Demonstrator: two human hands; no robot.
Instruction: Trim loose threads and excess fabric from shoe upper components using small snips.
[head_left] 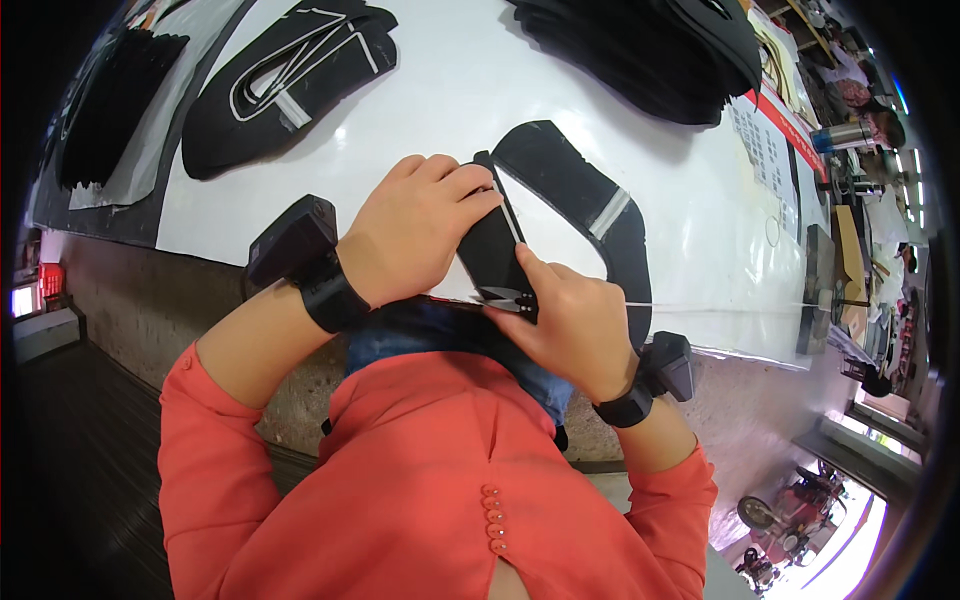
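My left hand [410, 235] is closed over a black fabric shoe-upper piece [493, 245], its fingertips on the piece's upper end near a narrow white strip along the edge. Lower down, my right hand [575, 315] pinches the same piece with thumb and forefinger. Small thread snips [500, 295] sit in my right hand, silver blades pointing left across the black fabric. A curved black section [570, 172] with a pale grey band [610, 214] lies on the table beyond my right hand. Whether it joins the held part cannot be made out.
On the white tabletop [430, 90], black upper pieces with white line trim [290, 85] lie at the far left. A thick black stack [640, 50] stands at the back right, another [115, 110] at the left edge. A metal cup [843, 136] is at the far right.
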